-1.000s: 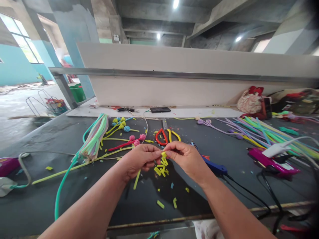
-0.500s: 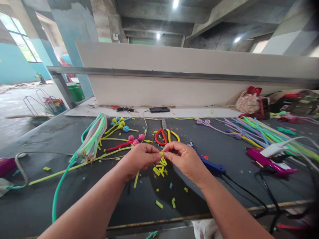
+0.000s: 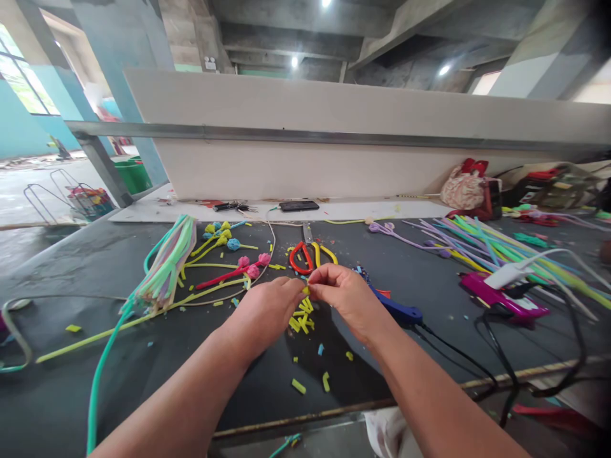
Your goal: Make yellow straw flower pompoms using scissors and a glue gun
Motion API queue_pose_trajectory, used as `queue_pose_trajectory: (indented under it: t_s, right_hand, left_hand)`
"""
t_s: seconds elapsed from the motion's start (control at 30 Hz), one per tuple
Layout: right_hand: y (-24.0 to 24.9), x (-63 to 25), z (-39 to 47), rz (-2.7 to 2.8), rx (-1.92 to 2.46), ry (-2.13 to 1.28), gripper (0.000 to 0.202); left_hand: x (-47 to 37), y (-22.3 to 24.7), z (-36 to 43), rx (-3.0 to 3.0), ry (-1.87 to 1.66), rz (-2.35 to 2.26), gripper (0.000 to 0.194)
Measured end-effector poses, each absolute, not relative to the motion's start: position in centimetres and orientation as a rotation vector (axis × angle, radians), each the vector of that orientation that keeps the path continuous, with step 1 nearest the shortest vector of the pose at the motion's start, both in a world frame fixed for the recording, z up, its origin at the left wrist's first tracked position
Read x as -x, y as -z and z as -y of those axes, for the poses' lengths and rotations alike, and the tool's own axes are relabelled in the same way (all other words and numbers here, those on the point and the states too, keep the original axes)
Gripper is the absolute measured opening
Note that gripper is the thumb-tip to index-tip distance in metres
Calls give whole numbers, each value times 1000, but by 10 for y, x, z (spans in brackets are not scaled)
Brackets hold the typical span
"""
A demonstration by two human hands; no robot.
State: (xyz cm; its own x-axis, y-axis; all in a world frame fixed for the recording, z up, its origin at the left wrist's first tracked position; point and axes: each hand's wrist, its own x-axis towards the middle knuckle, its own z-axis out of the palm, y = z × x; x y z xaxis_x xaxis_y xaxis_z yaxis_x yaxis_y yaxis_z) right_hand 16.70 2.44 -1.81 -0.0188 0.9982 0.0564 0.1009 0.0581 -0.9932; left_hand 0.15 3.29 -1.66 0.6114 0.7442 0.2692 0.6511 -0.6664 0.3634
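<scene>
My left hand (image 3: 267, 308) and my right hand (image 3: 341, 296) meet at their fingertips over the dark table (image 3: 191, 381). Both are closed in a pinch on a small yellow piece (image 3: 305, 290). Just below the fingers lies a heap of cut yellow pieces (image 3: 301, 318). Scissors (image 3: 312, 254) with one red and one yellow handle lie beyond my hands. To the left are pink balls on a red stem (image 3: 229, 275) and yellow and blue balls on stems (image 3: 220, 236). A blue-handled tool (image 3: 398, 312) rests right of my right hand.
A tied bundle of pastel strips (image 3: 169, 267) lies left, with more loose strips (image 3: 496, 245) at right. A magenta device (image 3: 506, 302) with cables sits at right. A phone (image 3: 299, 205) and a patterned bag (image 3: 462, 189) are along the back.
The view has shifted slightly, so the table items appear further left. My left hand has turned, with its back now more toward the camera. Both hands stay together at the yellow piece.
</scene>
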Motion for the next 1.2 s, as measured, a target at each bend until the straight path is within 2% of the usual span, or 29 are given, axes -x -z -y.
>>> queue_pose_trajectory:
  t_s: [0.1, 0.23, 0.4, 0.5, 0.6, 0.7, 0.9, 1.2]
  right_hand:
    - [19, -167, -24, 1202, 1196, -1225, 10]
    - [19, -167, -23, 1167, 1194, -1278, 9]
    - [12, -177, -22, 1231, 1189, -1385, 20]
    - [7, -182, -20, 1321, 1240, -1317, 26]
    - [6, -181, -18, 1368, 1196, -1235, 24]
    - [8, -176, -17, 1398, 1057, -1300, 23]
    - [7, -173, -18, 1379, 1065, -1314, 13]
    - [6, -175, -19, 1494, 1299, -1138, 11]
  left_hand:
    - [-2, 19, -32, -2690, -524, -1195, 30]
    - [-4, 23, -34, -2597, -648, -1099, 27]
    - [-3, 24, -42, -1913, -665, -991, 28]
    - [0, 24, -46, -1489, -613, -863, 27]
    - [3, 22, -45, -1295, -564, -713, 25]
    - [3, 20, -43, -1173, -553, -629, 22]
    - [1, 17, -40, -1125, -523, -565, 21]
    - [-2, 19, -40, -1362, -494, -740, 34]
